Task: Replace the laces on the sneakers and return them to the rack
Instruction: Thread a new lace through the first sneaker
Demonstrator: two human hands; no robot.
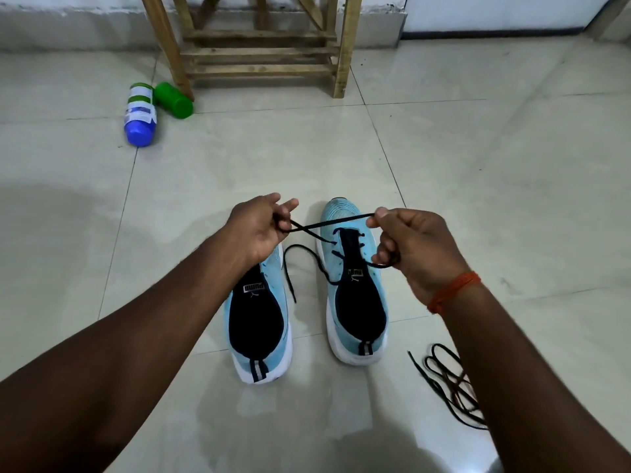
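- Dark lace (341, 221) is partly threaded in right sneaker (358, 302); its strands are pinched by left hand (256, 227) and right hand (416, 244).
- Left sneaker (256, 322) appears unlaced; return to rack (259, 59) is judged outstanding.

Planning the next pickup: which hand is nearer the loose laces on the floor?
Right. The right hand hangs ahead of the loose laces; the left hand is farther, over the left shoe. Both hold the threaded lace.

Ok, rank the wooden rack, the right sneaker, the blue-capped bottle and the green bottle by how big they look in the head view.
Largest to smallest:
1. wooden rack, though cut off at the top
2. right sneaker, nearer the camera, which flatters it
3. blue-capped bottle
4. green bottle
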